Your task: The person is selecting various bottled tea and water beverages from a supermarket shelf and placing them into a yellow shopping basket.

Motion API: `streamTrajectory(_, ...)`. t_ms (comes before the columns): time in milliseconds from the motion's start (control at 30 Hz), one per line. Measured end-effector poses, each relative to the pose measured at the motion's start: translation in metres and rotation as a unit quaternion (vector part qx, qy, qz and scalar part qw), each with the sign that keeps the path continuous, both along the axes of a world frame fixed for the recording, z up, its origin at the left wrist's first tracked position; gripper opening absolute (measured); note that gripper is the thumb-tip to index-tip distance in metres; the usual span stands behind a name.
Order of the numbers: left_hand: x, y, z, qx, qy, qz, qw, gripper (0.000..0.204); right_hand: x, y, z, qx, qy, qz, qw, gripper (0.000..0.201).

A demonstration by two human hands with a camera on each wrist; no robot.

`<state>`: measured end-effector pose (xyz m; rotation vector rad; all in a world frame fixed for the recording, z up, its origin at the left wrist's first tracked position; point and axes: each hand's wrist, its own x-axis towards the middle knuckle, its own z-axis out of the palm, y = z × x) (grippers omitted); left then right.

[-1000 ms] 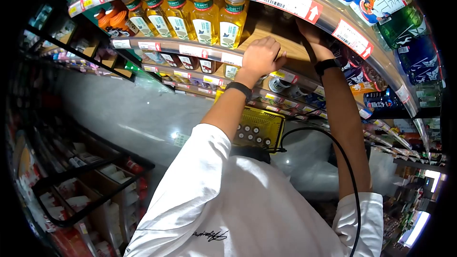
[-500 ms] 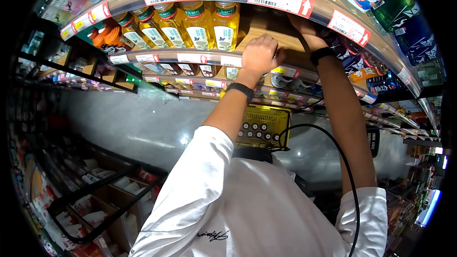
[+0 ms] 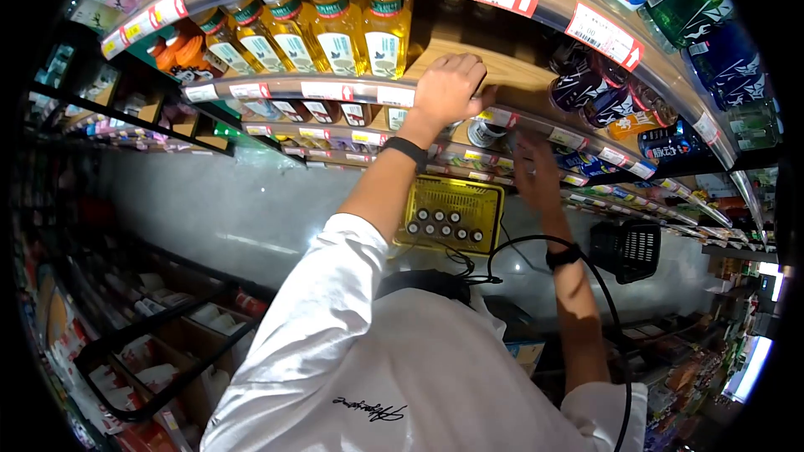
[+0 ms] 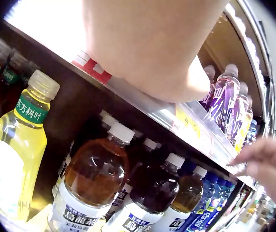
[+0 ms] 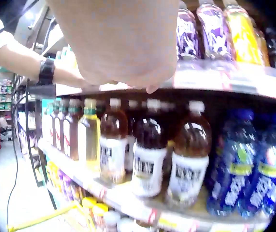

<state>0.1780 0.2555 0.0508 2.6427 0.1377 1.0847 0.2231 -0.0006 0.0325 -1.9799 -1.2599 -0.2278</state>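
My left hand rests on the front edge of a wooden shelf, knuckles up and fingers bent. Just left of it, several bottles of yellow tea with green neck bands stand in a row. My right hand, blurred in the head view, is in front of the lower shelves with nothing seen in it. Its loosely bent fingers show at the right of the left wrist view. Purple-labelled drink bottles stand on the same shelf, to the right.
Below the hands, a yellow basket on the floor holds several upright containers with pale tops. A black basket stands to its right. The lower shelf carries dark tea bottles and blue bottles. A black cable loops past the right arm.
My right hand has come out of the shelf and moved down in front of it, baring the purple-labelled bottles. The left hand stays on the shelf edge while the view shifts slightly.
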Motion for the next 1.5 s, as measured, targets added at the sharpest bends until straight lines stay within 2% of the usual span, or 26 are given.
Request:
streamTrajectory(67, -0.002, 0.002, 0.000, 0.092, -0.091, -0.056, 0.990, 0.034, -0.012, -0.046, -0.041, -0.072, 0.016, -0.014, 0.997, 0.024)
streamTrajectory(133, -0.012, -0.002, 0.000, 0.097, -0.026, -0.057, 0.993, 0.054, -0.017, -0.088, -0.091, -0.105, 0.022, -0.013, 0.994, 0.021)
streamTrajectory(200, -0.034, -0.012, -0.005, 0.086, 0.009, -0.045, 0.995, 0.058, -0.027, -0.126, -0.138, -0.161, 0.145, -0.044, 0.975, 0.017)
streamTrajectory(267, -0.061, -0.026, -0.021, 0.057, 0.030, -0.050, 0.997, 0.065, -0.034, -0.152, -0.179, -0.195, 0.217, -0.044, 0.955, 0.016)
streamTrajectory(367, -0.122, -0.053, -0.060, -0.021, 0.067, -0.080, 0.994, 0.058, -0.052, -0.191, -0.240, -0.281, 0.328, -0.051, 0.900, 0.015)
streamTrajectory(433, -0.169, -0.072, -0.121, -0.040, 0.098, -0.074, 0.992, 0.051, -0.057, -0.207, -0.276, -0.352, 0.374, -0.055, 0.856, 0.016)
streamTrajectory(467, -0.198, -0.083, -0.147, -0.089, 0.179, -0.067, 0.977, 0.053, -0.058, -0.220, -0.305, -0.340, 0.385, -0.034, 0.858, 0.020)
streamTrajectory(500, -0.229, -0.094, -0.171, -0.137, 0.258, -0.058, 0.955, 0.057, -0.061, -0.225, -0.315, -0.376, 0.397, -0.048, 0.836, 0.023)
streamTrajectory(567, -0.279, -0.116, -0.223, -0.191, 0.219, -0.023, 0.957, 0.065, -0.061, -0.214, -0.337, -0.418, 0.402, -0.051, 0.813, 0.026)
streamTrajectory(633, -0.323, -0.137, -0.246, -0.264, 0.305, 0.045, 0.914, 0.066, -0.062, -0.201, -0.357, -0.449, 0.401, -0.081, 0.794, 0.039)
streamTrajectory(733, -0.373, -0.160, -0.285, -0.319, 0.284, 0.103, 0.898, 0.064, -0.057, -0.184, -0.413, -0.461, 0.385, -0.118, 0.791, 0.050)
streamTrajectory(800, -0.396, -0.174, -0.300, -0.363, 0.306, 0.137, 0.869, 0.065, -0.060, -0.175, -0.436, -0.468, 0.359, -0.126, 0.798, 0.056)
streamTrajectory(867, -0.406, -0.179, -0.303, -0.384, 0.328, 0.150, 0.850, 0.062, -0.061, -0.154, -0.460, -0.515, 0.266, -0.138, 0.803, 0.063)
streamTrajectory(900, -0.407, -0.183, -0.304, -0.387, 0.318, 0.163, 0.850, 0.055, -0.061, -0.147, -0.463, -0.541, 0.276, -0.139, 0.782, 0.062)
streamTrajectory(967, -0.410, -0.188, -0.307, -0.391, 0.331, 0.161, 0.843, 0.052, -0.062, -0.140, -0.471, -0.570, 0.245, -0.148, 0.770, 0.054)
streamTrajectory(1000, -0.410, -0.188, -0.307, -0.394, 0.341, 0.158, 0.838, 0.049, -0.060, -0.134, -0.472, -0.595, 0.243, -0.159, 0.750, 0.051)
streamTrajectory(1067, -0.412, -0.187, -0.302, -0.391, 0.355, 0.149, 0.836, 0.048, -0.061, -0.139, -0.466, -0.584, 0.238, -0.167, 0.758, 0.049)
streamTrajectory(1133, -0.403, -0.184, -0.291, -0.397, 0.413, 0.132, 0.809, 0.047, -0.059, -0.137, -0.436, -0.568, 0.225, -0.183, 0.770, 0.047)
streamTrajectory(1167, -0.396, -0.181, -0.284, -0.392, 0.406, 0.123, 0.816, 0.047, -0.060, -0.135, -0.407, -0.557, 0.224, -0.184, 0.778, 0.044)
streamTrajectory(1233, -0.381, -0.172, -0.265, -0.421, 0.439, 0.100, 0.787, 0.043, -0.061, -0.138, -0.356, -0.509, 0.215, -0.187, 0.812, 0.039)
streamTrajectory(1267, -0.373, -0.170, -0.257, -0.412, 0.433, 0.094, 0.796, 0.043, -0.060, -0.143, -0.327, -0.498, 0.212, -0.197, 0.817, 0.039)
streamTrajectory(1333, -0.346, -0.163, -0.245, -0.408, 0.283, 0.045, 0.867, 0.038, -0.051, -0.148, -0.260, -0.400, 0.216, -0.125, 0.882, 0.038)
streamTrajectory(1367, -0.329, -0.158, -0.231, -0.422, 0.302, 0.031, 0.855, 0.032, -0.048, -0.147, -0.220, -0.338, 0.215, -0.112, 0.909, 0.034)
streamTrajectory(1400, -0.310, -0.155, -0.208, -0.413, 0.298, 0.018, 0.860, 0.032, -0.050, -0.135, -0.166, -0.316, 0.240, -0.124, 0.909, 0.032)
streamTrajectory(1467, -0.266, -0.150, -0.155, -0.468, 0.278, -0.061, 0.837, 0.045, -0.046, -0.128, -0.106, -0.213, 0.329, -0.116, 0.913, 0.025)
streamTrajectory(1500, -0.248, -0.150, -0.141, -0.419, 0.257, -0.090, 0.866, 0.057, -0.047, -0.121, -0.074, -0.198, 0.323, -0.126, 0.917, 0.025)
